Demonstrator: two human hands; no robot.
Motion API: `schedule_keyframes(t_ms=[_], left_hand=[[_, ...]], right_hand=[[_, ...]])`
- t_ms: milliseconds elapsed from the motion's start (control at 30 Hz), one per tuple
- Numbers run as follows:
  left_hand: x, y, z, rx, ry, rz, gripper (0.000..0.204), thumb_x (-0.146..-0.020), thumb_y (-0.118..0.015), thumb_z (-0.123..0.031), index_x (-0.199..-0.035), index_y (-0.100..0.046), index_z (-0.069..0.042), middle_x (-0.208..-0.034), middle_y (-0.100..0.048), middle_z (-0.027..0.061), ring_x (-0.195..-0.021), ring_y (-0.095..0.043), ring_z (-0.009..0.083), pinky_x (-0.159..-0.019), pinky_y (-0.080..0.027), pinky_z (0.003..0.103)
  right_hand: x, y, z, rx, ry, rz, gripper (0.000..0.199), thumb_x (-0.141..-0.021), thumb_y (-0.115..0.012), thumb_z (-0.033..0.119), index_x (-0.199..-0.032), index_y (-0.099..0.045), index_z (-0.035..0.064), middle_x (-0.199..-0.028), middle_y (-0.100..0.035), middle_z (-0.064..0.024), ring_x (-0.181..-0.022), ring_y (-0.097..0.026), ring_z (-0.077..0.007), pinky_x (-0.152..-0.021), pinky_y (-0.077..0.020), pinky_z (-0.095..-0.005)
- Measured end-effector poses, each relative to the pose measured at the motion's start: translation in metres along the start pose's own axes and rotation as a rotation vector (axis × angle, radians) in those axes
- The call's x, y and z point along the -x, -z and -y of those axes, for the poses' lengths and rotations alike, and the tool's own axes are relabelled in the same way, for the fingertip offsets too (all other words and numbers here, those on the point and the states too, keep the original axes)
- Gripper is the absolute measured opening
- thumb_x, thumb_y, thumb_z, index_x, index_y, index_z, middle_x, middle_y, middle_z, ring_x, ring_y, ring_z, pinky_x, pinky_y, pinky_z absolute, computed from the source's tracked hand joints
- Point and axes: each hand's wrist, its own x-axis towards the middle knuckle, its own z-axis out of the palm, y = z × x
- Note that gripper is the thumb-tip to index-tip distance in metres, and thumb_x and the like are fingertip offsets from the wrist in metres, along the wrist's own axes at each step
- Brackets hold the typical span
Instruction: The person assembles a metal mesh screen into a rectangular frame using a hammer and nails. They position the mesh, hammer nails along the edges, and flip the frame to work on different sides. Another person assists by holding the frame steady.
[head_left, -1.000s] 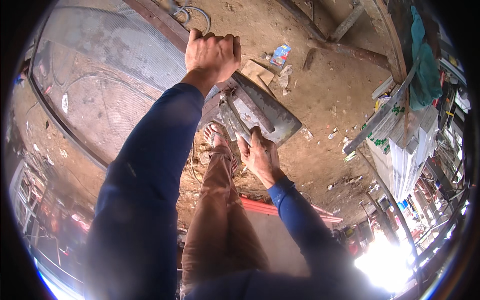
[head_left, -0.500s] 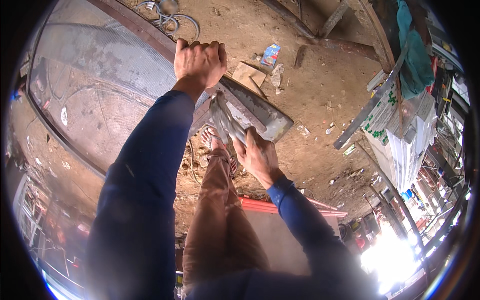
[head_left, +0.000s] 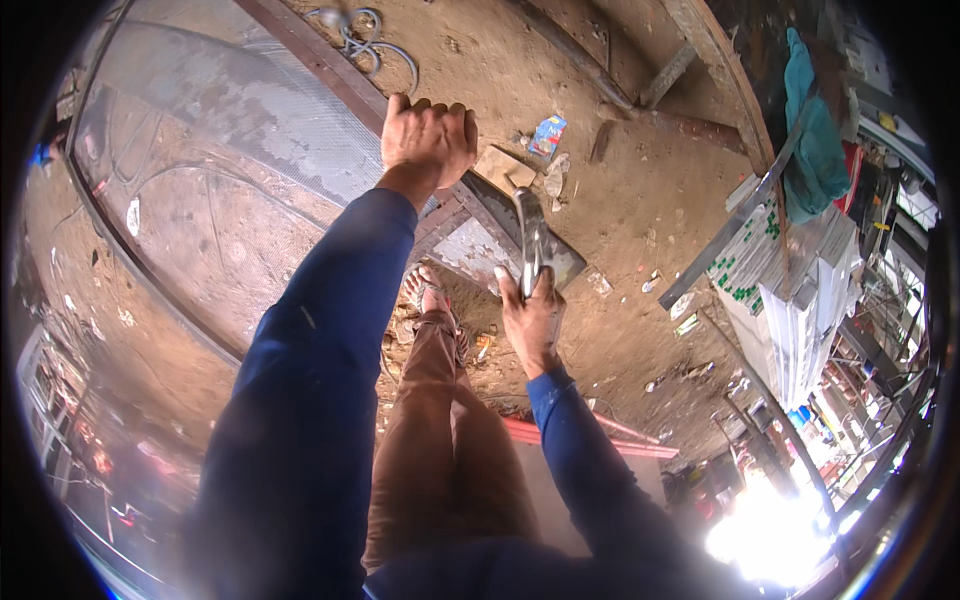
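My left hand (head_left: 430, 140) is closed around the upper edge of a brown metal frame (head_left: 345, 72), near its corner. Fine wire mesh (head_left: 290, 100) spans this frame. In my right hand (head_left: 533, 325) is a shiny metal hand tool (head_left: 534, 232) with a curved tip; its exact kind I cannot make out. The tool points away from me, over a flat metal piece with flaking paint (head_left: 475, 250) beside the frame's corner. Whether its tip touches anything is unclear. My left fingertips are hidden behind the frame's edge.
My sandalled foot (head_left: 425, 290) stands on the dirt floor below the frame corner. A cable (head_left: 375, 45) lies coiled beyond it, near a blue packet (head_left: 547, 136). Rusty metal bars (head_left: 690, 128) stand far right, with a teal cloth (head_left: 815, 150) and stacked white panels (head_left: 800, 310).
My right hand and the metal tool have swung right, away from the frame's corner, and the tool now points more upright. My left hand keeps its hold; the whole view has shifted slightly.
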Motion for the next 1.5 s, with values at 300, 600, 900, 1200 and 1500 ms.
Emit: schedule_keyframes(t_ms=[300, 600, 900, 1200, 1500], left_hand=[[0.019, -0.013, 0.026, 0.203, -0.081, -0.433, 0.041, -0.111, -0.056, -0.038, -0.14, -0.07, -0.012, -0.142, -0.069, 0.0121, -0.14, -0.058, 0.0313, -0.128, -0.031, 0.058], [0.434, -0.135, 0.158, 0.418, 1.475, -0.723, 0.081, -0.106, -0.069, -0.047, -0.16, -0.041, 0.007, -0.163, -0.046, 0.0313, -0.149, -0.045, 0.0455, -0.127, -0.033, 0.063], [0.566, -0.297, 0.271, 1.472, 1.377, -0.705, 0.08, -0.106, -0.055, -0.077, -0.123, -0.073, -0.001, -0.108, -0.069, 0.0189, -0.102, -0.064, 0.0311, -0.09, -0.051, 0.043], [0.568, -0.213, 0.226, 1.837, 1.397, -0.759, 0.074, -0.101, -0.06, -0.084, -0.099, -0.072, -0.01, -0.076, -0.065, 0.0021, -0.065, -0.061, 0.0131, -0.062, -0.049, 0.029], [0.538, -0.185, 0.143, 1.945, 1.233, -0.764, 0.03, -0.119, -0.057, -0.045, -0.127, -0.064, -0.017, -0.095, -0.065, 0.0012, -0.075, -0.064, 0.0155, -0.067, -0.057, 0.033]], right_hand=[[-0.062, -0.032, -0.017, 0.231, 0.057, 0.114, 0.081, -0.091, -0.088, 0.059, -0.129, -0.069, -0.0108, -0.121, -0.075, -0.0342, -0.114, -0.071, -0.0518, -0.102, -0.0581, -0.0525], [-0.051, -0.024, -0.006, 0.229, 0.056, 0.11, 0.062, -0.093, -0.089, 0.047, -0.117, -0.067, -0.0058, -0.111, -0.076, -0.0315, -0.106, -0.073, -0.0541, -0.089, -0.0559, -0.0563], [-0.054, -0.019, -0.006, 0.116, 0.279, 0.174, 0.061, -0.098, -0.087, 0.041, -0.124, -0.066, -0.01, -0.109, -0.08, -0.0303, -0.102, -0.077, -0.0482, -0.093, -0.0573, -0.0539], [-0.084, 0.02, 0.031, 0.25, 0.219, 0.213, 0.043, -0.094, -0.089, 0.032, -0.106, -0.066, -0.0018, -0.091, -0.079, -0.027, -0.09, -0.079, -0.0464, -0.083, -0.0595, -0.0524], [-0.145, 0.04, 0.043, 0.269, 0.031, 0.034, 0.045, -0.096, -0.086, 0.025, -0.119, -0.062, -0.0044, -0.108, -0.078, -0.0333, -0.107, -0.077, -0.0527, -0.091, -0.0587, -0.0585]])
